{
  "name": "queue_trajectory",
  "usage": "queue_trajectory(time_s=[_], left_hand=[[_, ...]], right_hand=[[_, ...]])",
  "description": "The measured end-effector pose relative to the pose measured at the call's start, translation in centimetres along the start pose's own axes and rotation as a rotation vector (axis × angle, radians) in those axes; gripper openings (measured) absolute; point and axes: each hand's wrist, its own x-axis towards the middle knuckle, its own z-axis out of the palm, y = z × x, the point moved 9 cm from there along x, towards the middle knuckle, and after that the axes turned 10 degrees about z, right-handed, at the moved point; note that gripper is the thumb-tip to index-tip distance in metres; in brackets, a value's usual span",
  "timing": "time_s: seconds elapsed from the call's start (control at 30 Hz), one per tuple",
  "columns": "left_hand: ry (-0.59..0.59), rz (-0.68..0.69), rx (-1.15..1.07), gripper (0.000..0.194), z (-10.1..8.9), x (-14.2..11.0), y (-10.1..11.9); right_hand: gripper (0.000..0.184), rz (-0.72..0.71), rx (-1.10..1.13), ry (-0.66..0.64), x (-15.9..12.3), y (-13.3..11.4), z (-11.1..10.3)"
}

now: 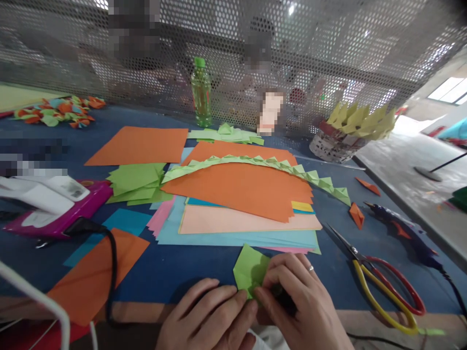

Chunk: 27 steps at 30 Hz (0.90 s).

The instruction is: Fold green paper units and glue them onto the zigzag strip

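Note:
A small piece of light green paper [251, 267], partly folded, is held near the table's front edge. My left hand [213, 313] is closed on its lower left edge, fingertips pressed to the sheet. On the other side, my right hand [301, 296], with a ring on one finger, pinches the paper's lower right edge between thumb and fingers. Its lower part is hidden by my fingers. Beyond my hands lie stacked orange sheets [241, 187] over light blue sheets [233, 238]. A curved strip of folded green paper triangles [262, 163] rests across the orange stack.
Scissors [368, 272] with red and yellow handles and a dark glue gun [404, 233] lie at right. At left are green squares [138, 182] and a magenta-and-white device [62, 204] with a black cord. A green bottle [201, 92] and a basket [335, 141] stand by the perforated screen.

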Motion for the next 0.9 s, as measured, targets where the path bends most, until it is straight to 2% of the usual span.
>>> queue_trajectory(time_s=[0.33,0.67,0.9], left_hand=[[-0.009,0.024,0.012,0.023,0.1,-0.4,0.2],[0.004,0.021,-0.005,0.021,0.1,-0.5,0.2],[0.022,0.023,-0.01,0.02,-0.1,-0.2,0.2]], right_hand=[[0.013,0.007,0.027,-0.021,0.0,0.2,0.0],[0.013,-0.016,-0.017,0.027,0.1,-0.2,-0.3],[0.021,0.031,-0.008,-0.036,-0.4,0.8,0.0]])
